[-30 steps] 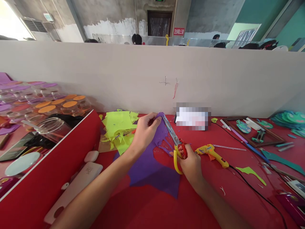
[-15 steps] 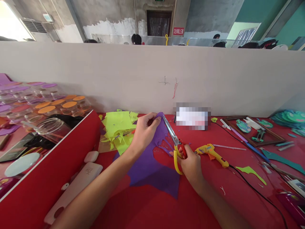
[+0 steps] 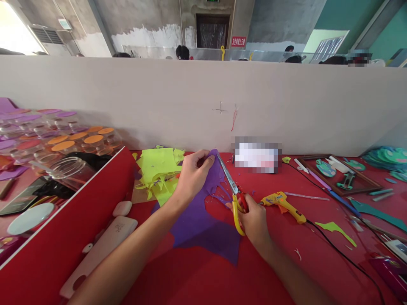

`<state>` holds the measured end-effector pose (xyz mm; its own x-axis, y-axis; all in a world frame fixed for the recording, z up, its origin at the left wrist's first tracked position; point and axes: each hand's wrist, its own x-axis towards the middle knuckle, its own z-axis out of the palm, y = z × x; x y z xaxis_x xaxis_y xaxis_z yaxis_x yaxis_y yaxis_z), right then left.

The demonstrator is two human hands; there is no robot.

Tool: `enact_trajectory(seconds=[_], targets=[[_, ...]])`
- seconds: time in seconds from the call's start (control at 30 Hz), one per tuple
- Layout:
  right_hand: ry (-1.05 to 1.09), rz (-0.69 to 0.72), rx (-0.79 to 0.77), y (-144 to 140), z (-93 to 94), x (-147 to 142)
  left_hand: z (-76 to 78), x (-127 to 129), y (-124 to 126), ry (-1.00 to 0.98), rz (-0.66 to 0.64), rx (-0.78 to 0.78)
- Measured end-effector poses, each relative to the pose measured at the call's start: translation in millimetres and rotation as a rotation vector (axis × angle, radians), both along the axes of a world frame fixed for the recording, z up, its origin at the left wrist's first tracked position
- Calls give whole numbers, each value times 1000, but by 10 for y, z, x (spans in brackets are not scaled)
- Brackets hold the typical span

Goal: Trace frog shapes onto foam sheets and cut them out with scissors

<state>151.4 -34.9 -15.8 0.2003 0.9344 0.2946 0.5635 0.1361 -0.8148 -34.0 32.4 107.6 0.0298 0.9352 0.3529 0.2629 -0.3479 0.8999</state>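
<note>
My left hand [image 3: 195, 169] pinches the upper edge of a purple felt sheet [image 3: 197, 224] between thumb and fingers. The sheet has a ragged, cut-out right side and spreads over the red table below my wrist. My right hand [image 3: 252, 216] is closed round the red and yellow handles of a pair of scissors [image 3: 233, 186]. Their blades point up and to the left, with the tips at the purple edge beside my left thumb. The blades look nearly closed. Yellow-green felt [image 3: 159, 163] with frayed strips lies left of my left hand.
Right of the scissors lies a yellow glue gun [image 3: 282, 205] with a black cord. A brown frame [image 3: 365, 184] with small parts is farther right. A red divider [image 3: 95, 203] separates jars [image 3: 71, 169] at left; a white power bank [image 3: 101, 254] lies beside it. A pale partition [image 3: 159, 101] stands behind.
The scissor blades have drawn closer together at the purple felt's edge. My left hand keeps its hold in the same place.
</note>
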Motion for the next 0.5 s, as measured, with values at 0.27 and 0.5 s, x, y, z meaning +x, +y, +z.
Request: enact_trajectory(seconds=[0.27,0.5], targets=[[35,-2,-44,-6,152,-1,25,-7,10,-14,19,21],[123,97,-94,-42,153,1,15,-17,27,-4,33,-1]])
